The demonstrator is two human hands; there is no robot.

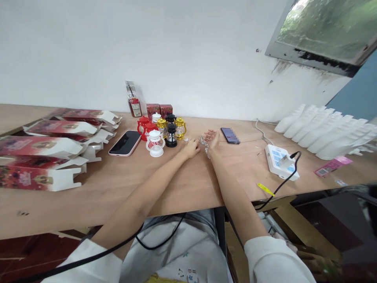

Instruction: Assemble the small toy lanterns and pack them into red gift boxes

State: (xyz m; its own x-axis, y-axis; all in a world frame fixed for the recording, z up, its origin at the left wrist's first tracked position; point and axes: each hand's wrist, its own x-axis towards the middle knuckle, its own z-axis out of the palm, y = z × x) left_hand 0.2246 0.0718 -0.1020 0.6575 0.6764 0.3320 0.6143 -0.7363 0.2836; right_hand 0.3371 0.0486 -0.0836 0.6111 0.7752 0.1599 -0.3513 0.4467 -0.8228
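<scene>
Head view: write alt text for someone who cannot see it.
A person's left hand and right hand flank small shiny pieces at a brown table. Miniature lanterns in red, white, black and gold stand to their left, with red printed cartons farther left.

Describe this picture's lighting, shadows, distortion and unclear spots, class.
Head view: the window looks brightest at upper left; soft shadow lies beside the right forearm; the edges look stretched; mosaic blocks cover part of the rightmost phone; the shiny item between left hand and right hand is too small to identify.
</scene>
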